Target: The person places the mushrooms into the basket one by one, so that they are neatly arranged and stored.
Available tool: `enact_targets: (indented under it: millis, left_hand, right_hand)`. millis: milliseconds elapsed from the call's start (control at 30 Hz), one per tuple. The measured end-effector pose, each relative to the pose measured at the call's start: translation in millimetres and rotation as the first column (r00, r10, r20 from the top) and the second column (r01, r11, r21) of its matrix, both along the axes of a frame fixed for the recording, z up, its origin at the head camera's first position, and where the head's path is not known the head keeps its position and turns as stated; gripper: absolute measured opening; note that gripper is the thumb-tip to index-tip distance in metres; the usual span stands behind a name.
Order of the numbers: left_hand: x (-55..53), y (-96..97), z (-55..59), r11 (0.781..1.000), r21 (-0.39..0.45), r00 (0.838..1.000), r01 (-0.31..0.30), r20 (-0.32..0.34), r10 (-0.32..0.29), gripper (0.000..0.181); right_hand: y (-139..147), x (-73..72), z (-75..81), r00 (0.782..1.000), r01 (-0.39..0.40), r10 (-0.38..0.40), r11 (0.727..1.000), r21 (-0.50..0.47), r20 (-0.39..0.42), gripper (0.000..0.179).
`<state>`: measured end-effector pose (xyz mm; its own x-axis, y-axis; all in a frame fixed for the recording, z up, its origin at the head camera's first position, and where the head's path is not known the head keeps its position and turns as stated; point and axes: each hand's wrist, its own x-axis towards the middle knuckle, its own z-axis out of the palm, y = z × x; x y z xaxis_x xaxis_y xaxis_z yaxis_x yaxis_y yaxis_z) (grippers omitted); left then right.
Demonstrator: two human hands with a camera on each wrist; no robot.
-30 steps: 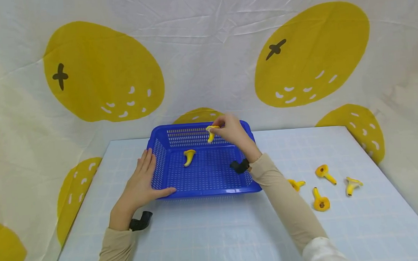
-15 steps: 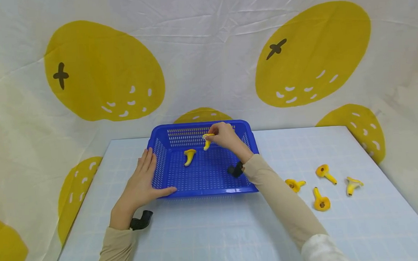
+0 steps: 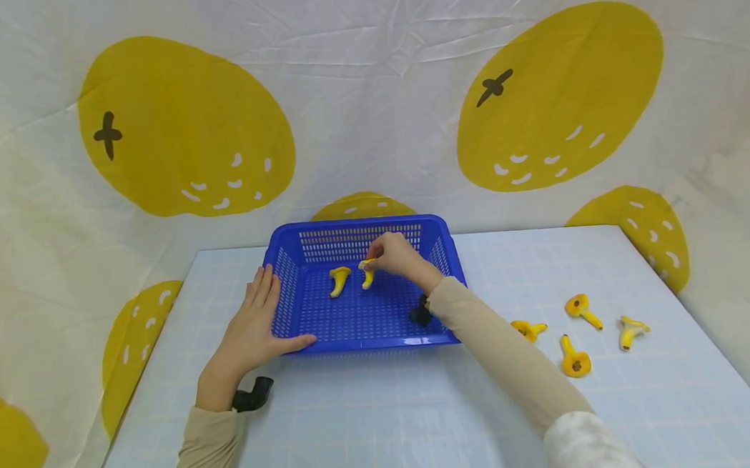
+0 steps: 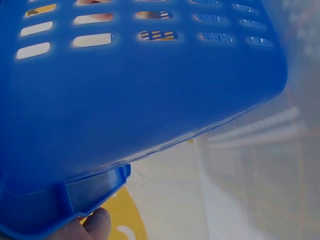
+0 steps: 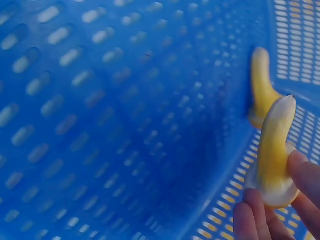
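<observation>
A blue plastic basket [image 3: 369, 344] with slotted walls stands on the table. My right hand [image 3: 398, 256] reaches inside it and pinches a yellow mushroom [image 3: 368, 274] by its cap, with the pale stem end free. In the right wrist view the fingers [image 5: 305, 170] grip this mushroom [image 5: 275, 145] at its wide end. Just left of it a second yellow mushroom [image 3: 339, 282] lies on the basket floor. My left hand [image 3: 252, 327] lies over the basket's near left corner, fingers straight along the left rim and thumb stretched along the front rim.
Several more yellow mushrooms lie on the table to the right, among them one with its cap up [image 3: 576, 306] and one beside the right sleeve [image 3: 529, 330]. Behind the table [image 3: 373, 420] hangs a white cloth [image 3: 368, 120] printed with large yellow fruit.
My right hand has moved left and toward me, lowering the pinched mushroom deeper into the basket beside the other one. My left hand has stayed at the basket's corner.
</observation>
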<state>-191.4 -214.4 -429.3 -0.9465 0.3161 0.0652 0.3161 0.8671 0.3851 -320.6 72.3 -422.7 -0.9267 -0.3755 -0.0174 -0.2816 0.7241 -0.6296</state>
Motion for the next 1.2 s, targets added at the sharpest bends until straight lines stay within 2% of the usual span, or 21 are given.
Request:
enact_targets:
  millis: [200, 567, 967, 1200]
  left_hand:
    - [0.7, 0.1, 0.7, 1.0, -0.003, 1.0, -0.001, 0.002, 0.001, 0.133]
    - [0.4, 0.4, -0.3, 1.0, -0.004, 1.0, -0.002, 0.003, 0.002, 0.134]
    - [0.2, -0.9, -1.2, 1.0, 0.002, 1.0, 0.003, -0.002, -0.003, 0.133]
    - [0.2, -1.2, -1.3, 1.0, 0.0, 1.0, 0.005, -0.002, -0.005, 0.134]
  right_hand:
    - [-3, -1.4, -9.4, 1.0, -0.008, 0.009, 0.998, 0.063, -0.02, 0.015]
    - [-6, -3.7, -18.1, 0.993, -0.031, 0.046, 0.991, 0.133, -0.112, 0.015]
    - [-8, -1.9, -20.2, 0.996, -0.088, 0.092, 0.982, 0.167, -0.019, 0.017]
    - [-9, -2.3, -20.4, 0.996, -0.075, 0.083, 0.981, 0.18, -0.035, 0.017]
